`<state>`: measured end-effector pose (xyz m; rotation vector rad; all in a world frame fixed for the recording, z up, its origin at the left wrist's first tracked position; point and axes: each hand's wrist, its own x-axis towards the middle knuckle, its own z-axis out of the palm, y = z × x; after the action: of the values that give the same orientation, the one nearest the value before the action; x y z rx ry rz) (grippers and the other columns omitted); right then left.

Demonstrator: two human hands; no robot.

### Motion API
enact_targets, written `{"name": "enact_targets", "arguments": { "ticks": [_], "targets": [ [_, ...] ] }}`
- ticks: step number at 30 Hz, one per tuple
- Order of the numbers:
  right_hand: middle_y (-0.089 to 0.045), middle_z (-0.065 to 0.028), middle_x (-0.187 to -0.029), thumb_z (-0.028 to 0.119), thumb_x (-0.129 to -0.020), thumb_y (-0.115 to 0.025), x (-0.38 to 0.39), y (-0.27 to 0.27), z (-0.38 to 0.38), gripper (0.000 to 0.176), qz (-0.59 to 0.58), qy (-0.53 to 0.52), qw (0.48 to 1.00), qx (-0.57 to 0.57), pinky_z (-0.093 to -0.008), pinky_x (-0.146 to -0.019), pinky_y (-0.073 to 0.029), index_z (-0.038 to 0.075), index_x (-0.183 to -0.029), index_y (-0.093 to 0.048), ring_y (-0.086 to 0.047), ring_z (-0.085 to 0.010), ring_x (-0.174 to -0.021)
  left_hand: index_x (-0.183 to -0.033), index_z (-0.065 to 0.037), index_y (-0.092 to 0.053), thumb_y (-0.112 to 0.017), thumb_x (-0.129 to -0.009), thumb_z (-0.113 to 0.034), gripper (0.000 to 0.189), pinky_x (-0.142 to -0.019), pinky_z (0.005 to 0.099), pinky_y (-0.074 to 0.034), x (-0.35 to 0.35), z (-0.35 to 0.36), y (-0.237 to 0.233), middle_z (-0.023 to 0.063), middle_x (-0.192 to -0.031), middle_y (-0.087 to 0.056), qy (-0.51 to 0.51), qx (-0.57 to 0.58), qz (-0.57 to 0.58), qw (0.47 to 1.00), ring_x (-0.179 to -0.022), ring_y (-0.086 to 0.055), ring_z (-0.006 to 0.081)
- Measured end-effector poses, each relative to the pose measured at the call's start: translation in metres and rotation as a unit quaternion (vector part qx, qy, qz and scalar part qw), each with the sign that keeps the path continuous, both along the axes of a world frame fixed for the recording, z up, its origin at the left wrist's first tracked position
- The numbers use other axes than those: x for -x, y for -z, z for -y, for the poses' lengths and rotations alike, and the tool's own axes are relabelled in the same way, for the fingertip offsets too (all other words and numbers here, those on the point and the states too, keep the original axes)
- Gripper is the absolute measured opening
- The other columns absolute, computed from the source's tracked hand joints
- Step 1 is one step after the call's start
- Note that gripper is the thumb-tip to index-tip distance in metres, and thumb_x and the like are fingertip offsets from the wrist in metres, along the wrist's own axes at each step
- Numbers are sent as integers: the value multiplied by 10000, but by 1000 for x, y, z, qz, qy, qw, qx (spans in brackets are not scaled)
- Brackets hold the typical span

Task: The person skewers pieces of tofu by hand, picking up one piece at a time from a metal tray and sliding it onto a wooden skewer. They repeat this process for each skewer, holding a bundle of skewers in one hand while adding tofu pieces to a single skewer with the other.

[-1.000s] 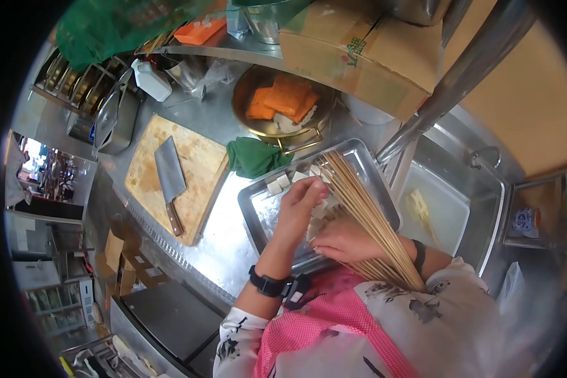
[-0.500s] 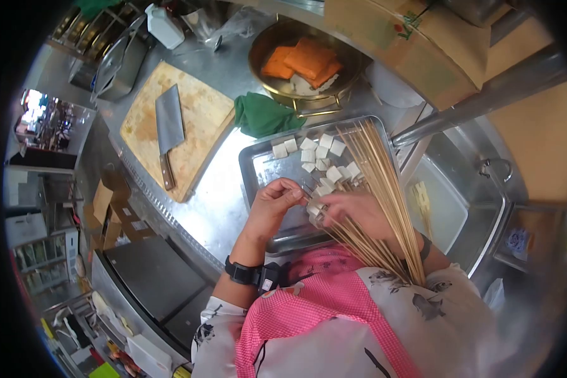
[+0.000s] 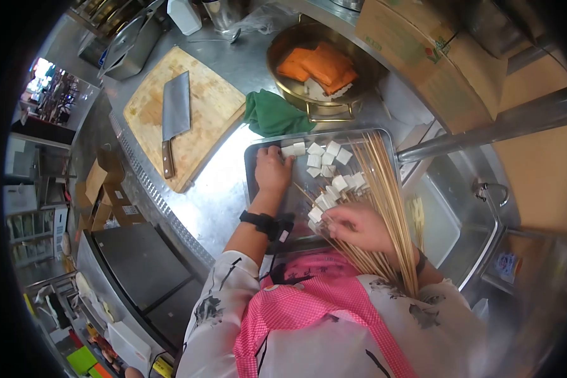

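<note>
While the right hand [image 3: 358, 227] clasps a bundle of bamboo skewers [image 3: 384, 183] over the steel tray [image 3: 301, 198], the left hand [image 3: 272, 170] rests at the tray's far-left corner. Its loosely curled fingertips touch a white tofu cube [image 3: 289, 151], but a grip cannot be made out.

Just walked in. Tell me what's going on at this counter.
A person in a pink apron works over a metal tray of white cubes. The left hand reaches to the cubes at the tray's far left corner, touching one; whether it grips is unclear. The right hand is closed on a bundle of bamboo skewers fanned across the tray. A cleaver lies on the cutting board beside it.
</note>
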<state>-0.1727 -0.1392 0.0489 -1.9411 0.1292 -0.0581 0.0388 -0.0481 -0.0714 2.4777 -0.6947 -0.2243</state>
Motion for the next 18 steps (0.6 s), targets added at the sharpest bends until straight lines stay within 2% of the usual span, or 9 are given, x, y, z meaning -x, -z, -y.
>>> {"name": "enact_targets", "arguments": {
  "ticks": [1, 4, 7, 9, 10, 11, 13, 16, 18],
  "targets": [
    [-598, -95, -720, 158, -829, -611, 0, 2, 0, 232, 12, -1, 1000, -9, -311, -568, -437, 2, -999, -583, -580, -200, -629, -937, -69, -585, -717, -723, -302, 344, -749, 420, -478, 1, 2, 3, 137, -994, -544, -6, 19, 23, 1000, -941, -561, 324],
    [-634, -82, -733, 117, -795, -599, 0, -5, -1, 218, -27, 7, 1000, -8, -325, -654, -464, 39, -998, -608, -623, -222, -702, -906, -68, -573, -725, -714, -255, 309, -721, 410, -480, 0, 2, 8, 140, -962, -574, 12, 43, 63, 997, -876, -581, 334],
    [-629, -85, -745, 122, -792, -603, 0, 0, -2, 226, -9, 0, 1000, 8, -324, -655, -464, 36, -1001, -606, -621, -218, -701, -922, -37, -535, -700, -754, -197, 284, -673, 375, -481, -1, 0, 6, 131, -932, -606, 36, 56, -60, 996, -791, -616, 295],
    [-625, -88, -749, 127, -798, -598, 1, -1, -2, 224, -11, 3, 1000, 3, -324, -654, -465, 31, -1000, -605, -620, -218, -701, -977, -25, -517, -660, -794, -158, 267, -686, 350, -496, 0, -5, 10, 125, -942, -612, 17, 189, -160, 969, -753, -627, 265],
    [-623, -90, -750, 130, -801, -596, 2, -1, -2, 223, -14, 5, 1000, 0, -324, -653, -465, 28, -1000, -605, -619, -218, -701, -1004, -19, -508, -640, -814, -138, 260, -692, 337, -503, 3, -8, 11, 122, -947, -615, 8, 253, -210, 944, -733, -632, 250],
    [-622, -87, -748, 126, -811, -586, 2, -1, -2, 221, -15, 6, 1000, -8, -319, -650, -466, 23, -1006, -600, -619, -211, -697, -1027, -19, -501, -622, -829, -130, 257, -715, 334, -509, 6, -11, -3, 115, -946, -613, -20, 322, -308, 895, -756, -631, 238],
    [-620, -83, -743, 119, -832, -567, 3, -1, -1, 218, -18, 8, 999, -26, -310, -646, -469, 12, -1020, -590, -619, -196, -689, -1074, -20, -487, -584, -860, -114, 253, -762, 326, -520, 10, -22, -35, 102, -943, -608, -79, 439, -489, 750, -801, -627, 213],
    [-634, -95, -749, 154, -840, -572, 3, 0, -3, 256, -49, 7, 997, -65, -315, -652, -469, 0, -1046, -570, -622, -200, -709, -1097, -34, -493, -563, -872, -114, 250, -826, 329, -518, 15, -40, -62, 107, -960, -607, -111, 482, -594, 634, -860, -618, 222],
    [-632, -84, -725, 138, -834, -574, 3, 3, -6, 231, -52, 19, 996, -75, -315, -638, -464, 7, -1024, -572, -617, -193, -686, -1092, -24, -498, -564, -881, -147, 254, -825, 315, -515, 20, -48, -67, 102, -985, -604, -117, 463, -616, 626, -911, -603, 203]
  ]
}}
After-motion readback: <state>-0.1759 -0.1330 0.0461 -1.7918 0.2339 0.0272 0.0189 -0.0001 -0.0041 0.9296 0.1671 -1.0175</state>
